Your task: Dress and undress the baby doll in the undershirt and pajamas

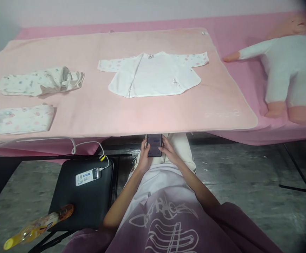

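Observation:
Over my lap, just below the table's front edge, I hold a dark smartphone (pixel 154 146) upright between both hands. My left hand (pixel 144 156) wraps its left side with the thumb along the edge, and my right hand (pixel 169 151) grips the right side, its thumb by the screen. On the peach blanket (pixel 153 114) beyond lies a small white baby shirt (pixel 155 77), spread flat with its patterned sleeves stretched out. To the left are a crumpled patterned cloth (pixel 39 82) and a neatly folded patterned cloth (pixel 21 119).
A baby doll in white clothing (pixel 290 66) lies at the right on a pink sheet (pixel 232 38). Left of me, a black stool (pixel 89 203) bears a white power bank (pixel 88 176) with a cable and a yellow-capped drink bottle (pixel 39 225) on its side.

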